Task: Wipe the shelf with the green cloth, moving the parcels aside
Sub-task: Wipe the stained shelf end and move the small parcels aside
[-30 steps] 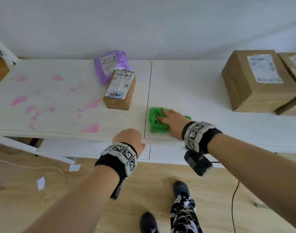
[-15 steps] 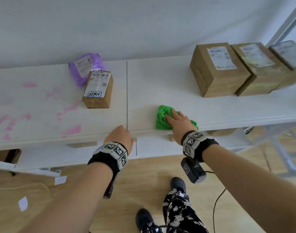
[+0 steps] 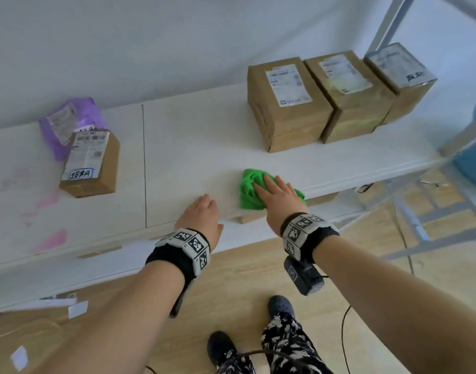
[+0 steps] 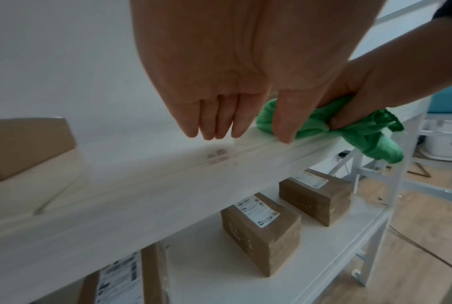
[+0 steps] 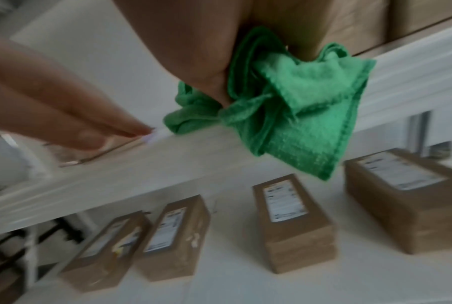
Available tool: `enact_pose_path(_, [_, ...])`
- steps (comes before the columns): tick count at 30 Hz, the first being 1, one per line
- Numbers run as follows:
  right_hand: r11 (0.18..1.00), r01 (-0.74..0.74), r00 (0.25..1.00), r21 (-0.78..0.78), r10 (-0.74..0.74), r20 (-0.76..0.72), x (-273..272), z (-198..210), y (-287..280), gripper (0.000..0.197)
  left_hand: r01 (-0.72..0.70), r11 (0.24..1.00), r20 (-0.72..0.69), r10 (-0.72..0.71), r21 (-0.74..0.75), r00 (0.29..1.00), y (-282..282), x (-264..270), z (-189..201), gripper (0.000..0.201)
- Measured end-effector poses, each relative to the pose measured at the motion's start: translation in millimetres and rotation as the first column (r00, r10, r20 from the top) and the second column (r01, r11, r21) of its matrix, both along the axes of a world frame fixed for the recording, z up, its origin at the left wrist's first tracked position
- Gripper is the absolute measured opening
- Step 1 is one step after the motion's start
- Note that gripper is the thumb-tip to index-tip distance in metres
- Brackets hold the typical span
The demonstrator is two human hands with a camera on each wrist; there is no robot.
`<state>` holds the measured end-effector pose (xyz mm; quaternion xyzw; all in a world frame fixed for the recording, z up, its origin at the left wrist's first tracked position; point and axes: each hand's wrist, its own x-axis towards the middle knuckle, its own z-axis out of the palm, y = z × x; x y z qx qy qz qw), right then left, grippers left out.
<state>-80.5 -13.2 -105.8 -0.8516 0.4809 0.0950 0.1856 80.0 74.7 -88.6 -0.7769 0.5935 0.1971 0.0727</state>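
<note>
The green cloth (image 3: 249, 193) lies bunched at the front edge of the white shelf (image 3: 193, 147), and one corner (image 5: 310, 131) hangs over the edge. My right hand (image 3: 274, 195) lies on the cloth with its fingers over the top and its thumb tucked into the folds. My left hand (image 3: 201, 211) rests open on the shelf edge just left of the cloth, fingertips touching the board. A small cardboard parcel (image 3: 92, 163) and a purple bag parcel (image 3: 69, 122) sit at the left. Three brown boxes (image 3: 285, 103) stand in a row at the back right.
Pink stains (image 3: 51, 240) mark the left shelf board. Several taped parcels (image 5: 289, 222) stand on the lower shelf. A metal upright (image 3: 388, 22) and a blue container (image 3: 471, 157) are at the right end. My feet are on the wooden floor below.
My right hand has slid the cloth to the right along the front edge, away from the seam. My left hand has followed across the seam. The view has swung right.
</note>
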Motion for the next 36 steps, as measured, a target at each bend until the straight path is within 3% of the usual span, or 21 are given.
enact_pose_path(4, [0.974,0.223,0.973,-0.03,-0.225,-0.054,-71,3,-49,0.077,0.052,0.998,-0.01,-0.051,0.035,0.999,-22,-34,-3,0.064])
enact_pose_path(8, [0.942,0.333,0.933,-0.033,-0.335,-0.129,-59,8,-57,0.072,0.065,0.997,0.024,-0.066,0.051,0.998,-37,-58,-7,0.064])
enact_pose_path(12, [0.999,0.046,0.998,0.001,-0.046,-0.049,-33,0,-37,0.079,0.003,0.997,0.063,-0.007,0.074,0.998,-49,-73,-9,0.062])
enact_pose_path(14, [1.0,-0.012,1.0,0.013,0.012,-0.001,-46,2,-46,0.081,-0.004,0.996,0.095,-0.005,0.092,0.995,-55,-77,-7,0.059])
enact_pose_path(18, [0.981,0.193,0.981,-0.005,-0.193,-0.032,-78,10,-75,0.079,0.011,0.989,0.176,-0.038,0.149,0.984,-60,-82,-1,0.053])
enact_pose_path(21, [0.975,0.221,0.97,0.001,-0.22,-0.104,-67,13,-79,0.074,0.026,0.984,0.22,-0.065,0.175,0.973,-62,-86,2,0.046])
enact_pose_path(26, [0.993,-0.116,0.993,0.02,0.116,-0.022,-31,7,-41,0.075,-0.009,0.979,0.209,-0.035,0.206,0.977,-63,-83,3,0.04])
enact_pose_path(29, [0.982,-0.189,0.982,-0.002,0.189,0.015,-50,2,-39,0.079,0.035,0.981,0.211,-0.075,0.19,0.975,-62,-78,1,0.038])
enact_pose_path(31, [0.995,-0.094,0.995,-0.035,0.095,0.033,-79,2,-53,0.08,0.035,0.978,0.223,-0.081,0.205,0.972,-61,-78,1,0.037])
enact_pose_path(33, [0.993,0.092,0.996,-0.076,-0.091,0.017,-116,3,-72,0.075,0.025,0.976,0.24,-0.079,0.218,0.968,-63,-79,2,0.039])
enact_pose_path(36, [0.938,0.337,0.938,-0.078,-0.341,-0.054,-156,7,-95,0.071,0.012,0.971,0.25,-0.074,0.24,0.965,-65,-80,0,0.042])
